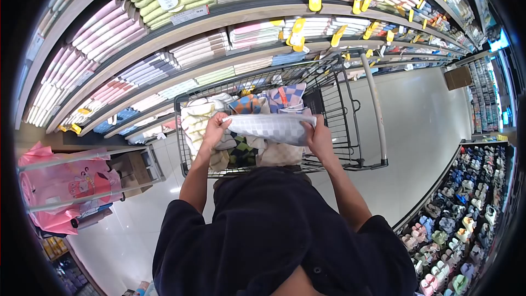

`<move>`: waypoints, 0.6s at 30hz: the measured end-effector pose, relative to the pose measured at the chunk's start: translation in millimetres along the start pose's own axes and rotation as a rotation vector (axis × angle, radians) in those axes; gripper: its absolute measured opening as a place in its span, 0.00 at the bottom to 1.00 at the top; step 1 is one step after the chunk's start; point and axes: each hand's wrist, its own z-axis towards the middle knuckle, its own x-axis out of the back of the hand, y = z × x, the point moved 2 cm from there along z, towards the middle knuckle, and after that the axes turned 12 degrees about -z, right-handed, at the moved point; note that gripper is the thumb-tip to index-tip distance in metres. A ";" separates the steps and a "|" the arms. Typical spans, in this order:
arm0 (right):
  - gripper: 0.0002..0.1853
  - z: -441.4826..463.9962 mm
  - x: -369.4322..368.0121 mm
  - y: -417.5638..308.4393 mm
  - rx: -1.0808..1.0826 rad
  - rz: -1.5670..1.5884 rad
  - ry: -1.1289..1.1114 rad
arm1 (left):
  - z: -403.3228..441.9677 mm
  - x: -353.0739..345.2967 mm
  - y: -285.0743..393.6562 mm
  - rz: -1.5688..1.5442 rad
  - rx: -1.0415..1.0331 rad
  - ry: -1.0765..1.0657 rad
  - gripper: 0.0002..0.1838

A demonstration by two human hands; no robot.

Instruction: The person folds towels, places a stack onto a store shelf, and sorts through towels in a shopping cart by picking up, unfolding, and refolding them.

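Note:
A grey checked towel [268, 127] is stretched between my two hands, above a black wire shopping cart [341, 111]. My left hand [218, 123] pinches its left end; my right hand [318, 133] grips its right end. Beneath and around it in the cart lie several towels: a white and yellow one [193, 123], an orange and blue checked one [246, 104], a purple and blue checked one [286, 97] and a dark green checked one [243, 153]. The held towel covers part of the pile.
Shelves [164, 41] of folded towels with yellow tags curve along the far side. A rack with a pink shirt [82, 181] stands at the left, by a cardboard box [129, 170]. Rows of small shoes [449, 230] fill the right, and a brown box [458, 78] sits further back.

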 end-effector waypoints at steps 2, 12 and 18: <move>0.14 18.1 16.4 -37.7 0.152 -0.188 0.119 | 3.7 -1.8 1.3 -0.053 -0.026 0.037 0.05; 0.16 33.4 -7.7 -198.5 0.988 -0.343 -0.191 | -18.9 -62.9 0.6 -0.826 0.368 -0.091 0.25; 0.18 -16.8 -24.8 -190.7 1.144 -0.255 -0.389 | -42.1 -68.0 12.6 -0.936 0.263 0.029 0.26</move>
